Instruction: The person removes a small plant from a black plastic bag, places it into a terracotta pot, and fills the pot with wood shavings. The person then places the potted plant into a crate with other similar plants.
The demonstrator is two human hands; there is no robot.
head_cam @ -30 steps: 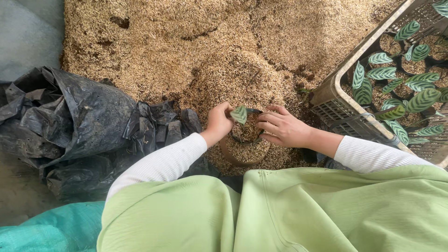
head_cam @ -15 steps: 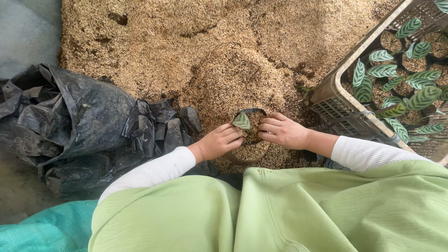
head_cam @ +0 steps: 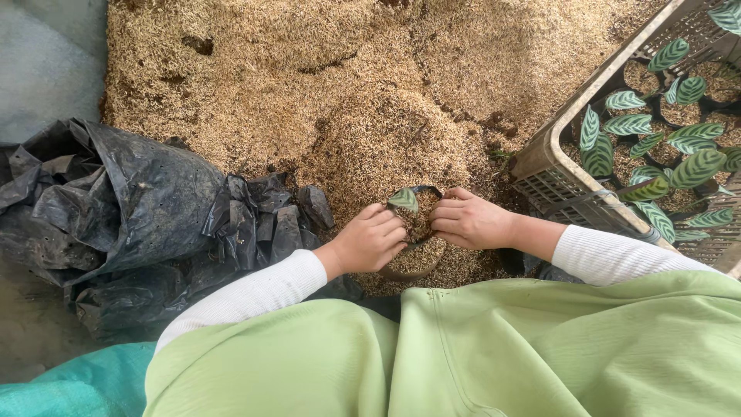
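Black pot point(head_cam: 417, 224) pressed between left hand point(head_cam: 372, 241), right hand point(head_cam: 467, 222)

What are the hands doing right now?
Left hand: curled closed against the side of the small black grow bag with a seedling.
Right hand: fingers pressed on the same bag's other side.

1. We see soft, even daylight with no single bright source; the scene is bright but not harsh.
2. Shadows are faint: a weak one sits under the left hand point(head_cam: 369, 241) and right hand point(head_cam: 469, 222), and deeper dark lies in the folds of the black plastic bags point(head_cam: 131, 208).
3. The bags carry a dull sheen, no strong glare.
4. Focus is sharp on the husk pile point(head_cam: 324, 100); the green apron point(head_cam: 463, 355) near the lens looks slightly soft.
5. We note mild wide-angle stretch toward the corners, at the crate point(head_cam: 544, 166).
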